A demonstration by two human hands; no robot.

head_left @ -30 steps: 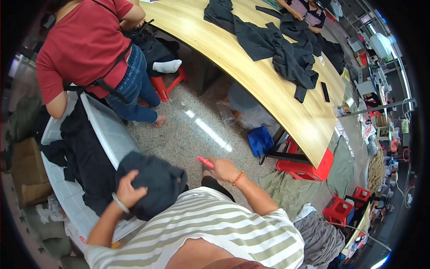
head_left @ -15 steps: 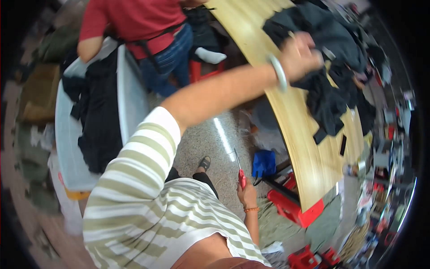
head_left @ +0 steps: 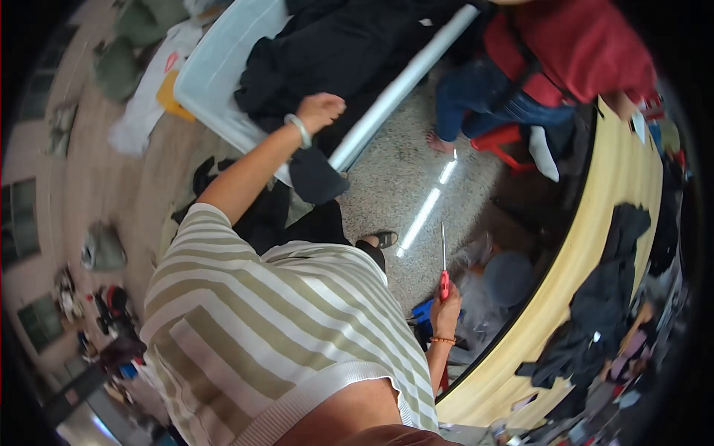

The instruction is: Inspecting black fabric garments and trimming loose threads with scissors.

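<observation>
My left hand (head_left: 321, 111), with a pale bangle on its wrist, is over the black garments (head_left: 297, 63) in a white plastic tub (head_left: 212, 63). Its fingers are curled; whether they grip anything I cannot make out. Beneath that wrist a dark cloth flap (head_left: 316, 177) hangs by the tub's near corner. My right hand (head_left: 446, 308), low and right of my body, is closed around the red handle of a screwdriver (head_left: 445, 281). Its long thin metal shaft points up, away from me.
A person in a red top (head_left: 573, 44) and jeans stands beyond the tub, near a red stool (head_left: 506, 149). Along the right curves a wooden table (head_left: 595, 215) with dark garments (head_left: 595, 320) on it. A blue-grey round thing (head_left: 508, 277) and clear plastic lie beneath.
My view has turned left, from the table towards the tub. My left hand has moved from above the table's dark garments to the tub. My right hand still holds the screwdriver.
</observation>
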